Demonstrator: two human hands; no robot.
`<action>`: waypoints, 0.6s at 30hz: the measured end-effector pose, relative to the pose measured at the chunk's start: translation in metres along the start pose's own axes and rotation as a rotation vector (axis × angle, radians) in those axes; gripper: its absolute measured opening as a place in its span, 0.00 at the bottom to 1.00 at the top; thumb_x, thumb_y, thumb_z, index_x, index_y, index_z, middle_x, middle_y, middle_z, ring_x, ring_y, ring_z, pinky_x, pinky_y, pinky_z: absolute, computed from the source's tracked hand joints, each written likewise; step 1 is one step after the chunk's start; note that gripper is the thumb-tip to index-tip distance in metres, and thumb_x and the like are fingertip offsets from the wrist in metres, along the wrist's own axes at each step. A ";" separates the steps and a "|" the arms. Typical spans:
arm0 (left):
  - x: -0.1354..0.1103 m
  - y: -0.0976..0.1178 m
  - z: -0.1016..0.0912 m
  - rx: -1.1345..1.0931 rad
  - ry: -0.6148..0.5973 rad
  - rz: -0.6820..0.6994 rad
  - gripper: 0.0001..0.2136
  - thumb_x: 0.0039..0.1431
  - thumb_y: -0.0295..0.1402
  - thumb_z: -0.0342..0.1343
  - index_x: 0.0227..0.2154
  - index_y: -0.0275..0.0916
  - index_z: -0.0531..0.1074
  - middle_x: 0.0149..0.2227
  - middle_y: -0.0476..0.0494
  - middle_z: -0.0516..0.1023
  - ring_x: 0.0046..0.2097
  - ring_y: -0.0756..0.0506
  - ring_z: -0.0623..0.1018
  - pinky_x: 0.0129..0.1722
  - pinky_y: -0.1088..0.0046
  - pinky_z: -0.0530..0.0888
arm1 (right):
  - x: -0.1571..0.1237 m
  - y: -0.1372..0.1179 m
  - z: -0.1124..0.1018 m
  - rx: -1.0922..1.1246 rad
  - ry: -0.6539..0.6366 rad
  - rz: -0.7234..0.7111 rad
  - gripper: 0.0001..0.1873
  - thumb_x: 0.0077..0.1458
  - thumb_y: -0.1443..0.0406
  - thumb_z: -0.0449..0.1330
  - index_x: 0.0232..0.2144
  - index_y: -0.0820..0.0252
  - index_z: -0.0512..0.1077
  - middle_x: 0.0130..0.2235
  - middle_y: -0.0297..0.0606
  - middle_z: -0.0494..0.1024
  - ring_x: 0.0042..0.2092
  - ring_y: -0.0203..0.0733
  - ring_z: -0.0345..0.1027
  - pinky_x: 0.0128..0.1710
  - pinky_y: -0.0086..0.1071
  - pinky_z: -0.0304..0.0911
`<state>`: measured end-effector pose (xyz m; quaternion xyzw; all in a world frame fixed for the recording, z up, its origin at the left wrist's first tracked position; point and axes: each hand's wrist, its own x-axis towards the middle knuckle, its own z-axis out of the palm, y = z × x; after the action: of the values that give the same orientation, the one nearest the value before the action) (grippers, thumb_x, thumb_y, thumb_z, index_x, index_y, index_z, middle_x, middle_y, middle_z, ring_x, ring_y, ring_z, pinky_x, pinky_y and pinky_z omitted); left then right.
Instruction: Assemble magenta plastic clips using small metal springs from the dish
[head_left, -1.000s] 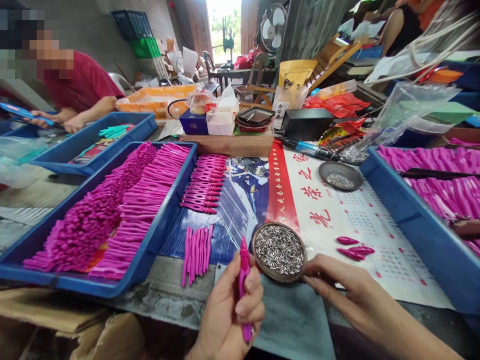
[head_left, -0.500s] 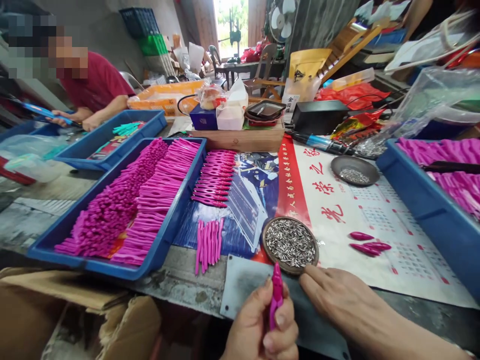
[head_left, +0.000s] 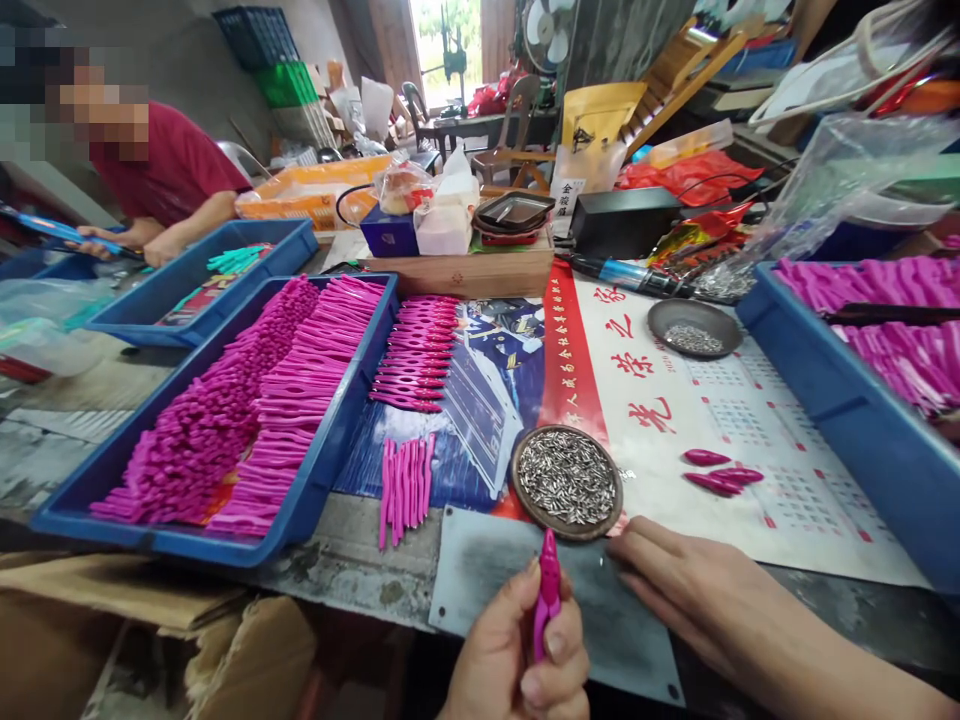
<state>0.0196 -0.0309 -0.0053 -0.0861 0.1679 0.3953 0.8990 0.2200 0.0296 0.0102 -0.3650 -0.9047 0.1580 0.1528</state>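
Observation:
My left hand (head_left: pixel 517 655) is closed round a slim magenta plastic piece (head_left: pixel 547 590), held upright near the table's front edge. My right hand (head_left: pixel 675 580) lies just right of it, fingers together and curled low beside a round dish (head_left: pixel 568 482) full of small metal pins; I cannot see anything in those fingers. A short row of the same magenta pieces (head_left: pixel 405 485) lies to the left of the dish. Three magenta tips (head_left: pixel 720 472) rest on the printed sheet to the right.
A blue tray (head_left: pixel 330 470) packed with magenta pieces fills the left. Another blue tray (head_left: pixel 840 420) of them stands at the right. A second pin dish (head_left: pixel 694 328) and a wooden box (head_left: pixel 465 275) sit further back. A person in red (head_left: pixel 172 165) works at the far left.
The view has shifted a little. My left hand keeps the magenta piece upright, and my right hand has drawn slightly back from the dish's rim.

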 end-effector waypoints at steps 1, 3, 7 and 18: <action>0.001 -0.001 0.000 0.003 -0.002 -0.003 0.13 0.51 0.39 0.67 0.33 0.35 0.76 0.19 0.57 0.65 0.13 0.60 0.54 0.12 0.85 0.47 | 0.000 0.001 0.006 -0.077 -0.004 -0.043 0.15 0.55 0.76 0.47 0.39 0.59 0.68 0.39 0.42 0.80 0.25 0.39 0.73 0.23 0.29 0.65; 0.002 -0.003 0.001 0.007 0.000 -0.010 0.13 0.51 0.40 0.67 0.33 0.35 0.77 0.18 0.57 0.66 0.13 0.60 0.54 0.12 0.85 0.47 | 0.001 0.003 0.015 -0.224 -0.038 -0.150 0.16 0.51 0.80 0.47 0.35 0.60 0.66 0.34 0.42 0.78 0.23 0.40 0.71 0.21 0.31 0.61; 0.003 -0.005 0.002 0.009 0.019 -0.028 0.13 0.50 0.40 0.68 0.32 0.35 0.76 0.18 0.57 0.67 0.12 0.61 0.55 0.12 0.85 0.47 | 0.005 0.002 0.020 -0.378 -0.060 -0.282 0.17 0.45 0.84 0.50 0.29 0.58 0.63 0.26 0.35 0.72 0.23 0.42 0.67 0.21 0.33 0.56; 0.000 -0.005 -0.002 0.000 0.009 -0.035 0.13 0.50 0.40 0.68 0.32 0.36 0.77 0.18 0.56 0.67 0.12 0.60 0.57 0.12 0.85 0.48 | 0.005 0.001 0.013 -0.145 -0.139 -0.097 0.13 0.54 0.80 0.49 0.33 0.57 0.63 0.28 0.36 0.73 0.25 0.41 0.69 0.23 0.32 0.61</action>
<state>0.0229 -0.0348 -0.0066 -0.0907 0.1703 0.3793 0.9049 0.2125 0.0317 -0.0010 -0.3188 -0.9388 0.1097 0.0703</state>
